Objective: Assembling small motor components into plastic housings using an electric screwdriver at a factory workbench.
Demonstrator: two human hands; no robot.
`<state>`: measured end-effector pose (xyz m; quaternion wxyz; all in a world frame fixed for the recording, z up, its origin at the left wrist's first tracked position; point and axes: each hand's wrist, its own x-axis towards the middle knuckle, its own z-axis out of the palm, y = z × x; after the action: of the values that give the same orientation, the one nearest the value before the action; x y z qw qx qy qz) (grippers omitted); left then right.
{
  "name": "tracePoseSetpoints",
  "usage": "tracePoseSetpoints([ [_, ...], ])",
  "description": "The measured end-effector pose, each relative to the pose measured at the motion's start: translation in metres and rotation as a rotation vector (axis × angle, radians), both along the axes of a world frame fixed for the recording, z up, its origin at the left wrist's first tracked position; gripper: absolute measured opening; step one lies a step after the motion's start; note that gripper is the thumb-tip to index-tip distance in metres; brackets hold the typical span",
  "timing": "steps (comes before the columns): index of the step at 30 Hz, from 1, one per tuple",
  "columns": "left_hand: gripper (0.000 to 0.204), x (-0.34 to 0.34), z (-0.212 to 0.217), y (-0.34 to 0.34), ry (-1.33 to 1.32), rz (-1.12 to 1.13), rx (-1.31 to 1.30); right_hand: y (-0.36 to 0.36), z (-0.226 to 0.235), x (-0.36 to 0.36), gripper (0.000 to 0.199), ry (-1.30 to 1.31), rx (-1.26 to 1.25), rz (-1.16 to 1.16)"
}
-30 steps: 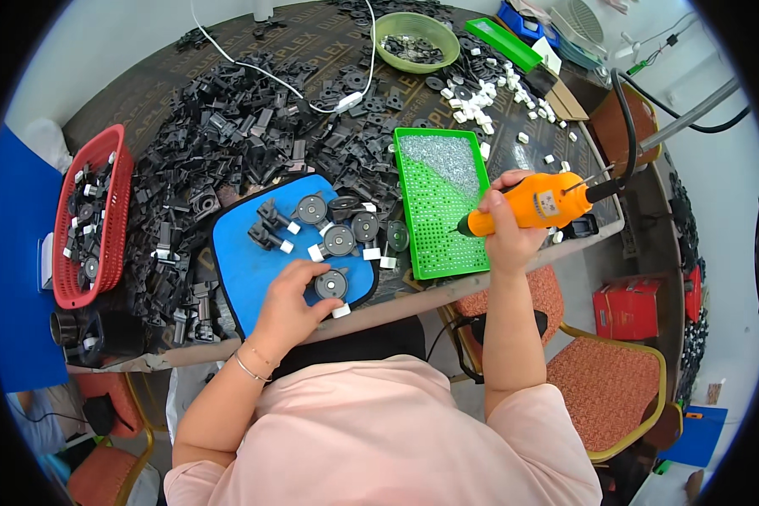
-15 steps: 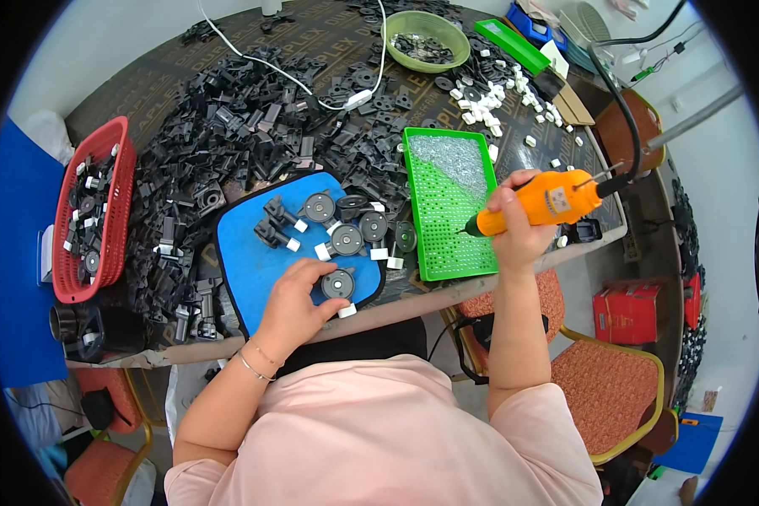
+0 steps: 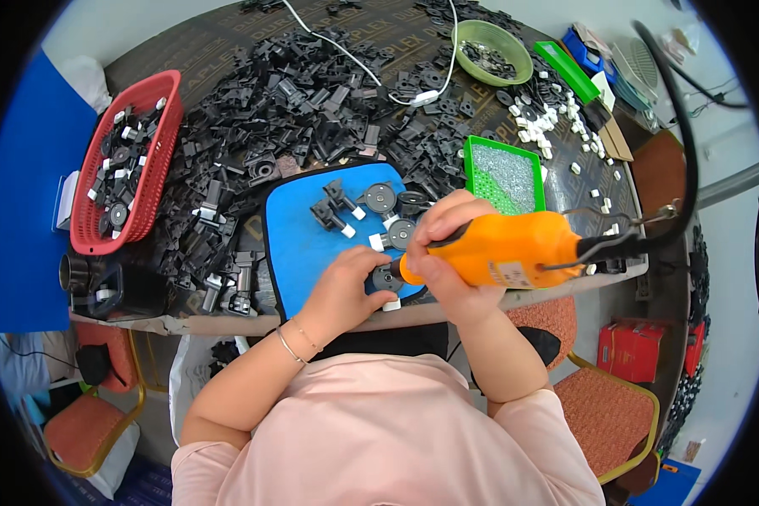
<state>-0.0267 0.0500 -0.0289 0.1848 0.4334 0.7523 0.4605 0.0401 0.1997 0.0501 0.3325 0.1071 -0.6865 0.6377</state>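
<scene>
My left hand (image 3: 346, 289) grips a round black plastic part (image 3: 385, 280) with a white tab, near the front edge of a blue mat (image 3: 299, 253). In my right hand (image 3: 455, 257) is an orange electric screwdriver (image 3: 514, 247), its dark nose down at the round part. The bit's tip is hidden between the hands. Behind them on the mat lie more round black parts (image 3: 380, 198) with white tabs, and a pair of black brackets (image 3: 337, 207) with white ends. To the right, the green perforated tray (image 3: 514, 139) holds small silvery screws; my right hand and the screwdriver cover its near part.
Black plastic parts (image 3: 312, 110) lie heaped across the table's middle. At left stands a red basket (image 3: 169, 110) of assembled parts. Far right are a light green bowl (image 3: 527, 67) and scattered white pieces (image 3: 535, 126). The screwdriver's black cable (image 3: 691, 143) loops up on the right.
My right hand has brought the screwdriver left from above the green tray to the round part in my left hand. The whole view has shifted, with the table scene sitting further right.
</scene>
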Motion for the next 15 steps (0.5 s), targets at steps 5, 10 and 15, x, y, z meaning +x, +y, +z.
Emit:
tracePoseSetpoints([
  [5, 0.046, -0.001, -0.003, 0.000, -0.017, -0.024, 0.018, -0.005, -0.007, -0.004, 0.027, -0.041, -0.015, 0.006],
  [10, 0.044, -0.001, -0.013, 0.002, 0.011, -0.015, 0.037, -0.010, -0.007, -0.006, 0.024, -0.093, 0.004, 0.112],
  [15, 0.043, -0.002, -0.015, 0.003, 0.016, -0.012, 0.023, -0.011, -0.008, -0.010, 0.024, -0.089, -0.045, 0.143],
])
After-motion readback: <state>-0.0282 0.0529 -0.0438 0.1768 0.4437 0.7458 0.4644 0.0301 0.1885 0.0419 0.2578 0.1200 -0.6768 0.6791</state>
